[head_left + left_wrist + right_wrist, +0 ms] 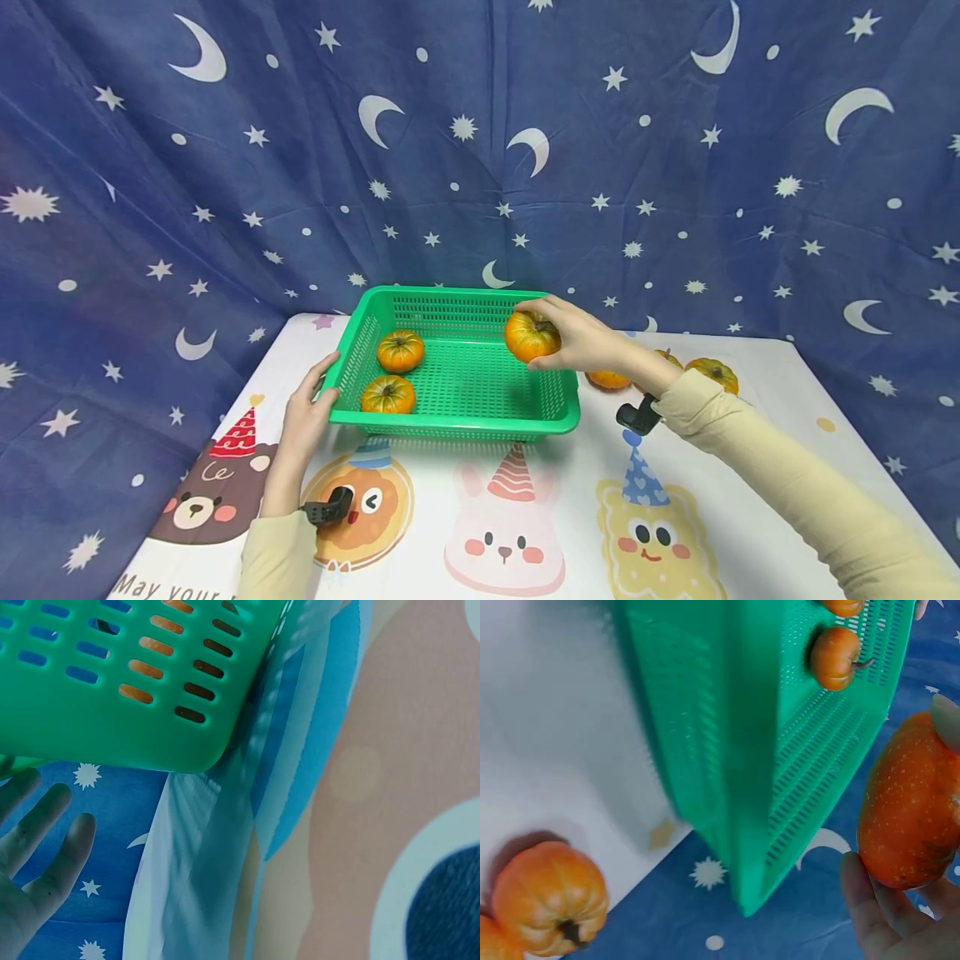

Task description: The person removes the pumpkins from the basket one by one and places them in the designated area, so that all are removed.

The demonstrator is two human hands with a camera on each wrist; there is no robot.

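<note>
A small orange pumpkin (531,335) is held by my right hand (562,335), thumb and fingers around its sides. It is up over the right end of a green plastic basket (480,429). At the basket's left end, my left hand (307,412) holds the rim. In the left wrist view, several fingers (64,859) spread below the basket corner. Inside the basket, one pumpkin (401,351) lies at the left and another pumpkin (388,394) sits nearer the front. The right wrist view shows the held pumpkin (911,806) between fingertips and thumb.
Right of the basket, several more pumpkins lie on the table, among them one pumpkin (712,374) farthest right and one (608,380) partly behind the right hand. A white cloth (585,500) with cartoon animals covers the table. Behind stands a blue curtain (480,167) with moons and stars.
</note>
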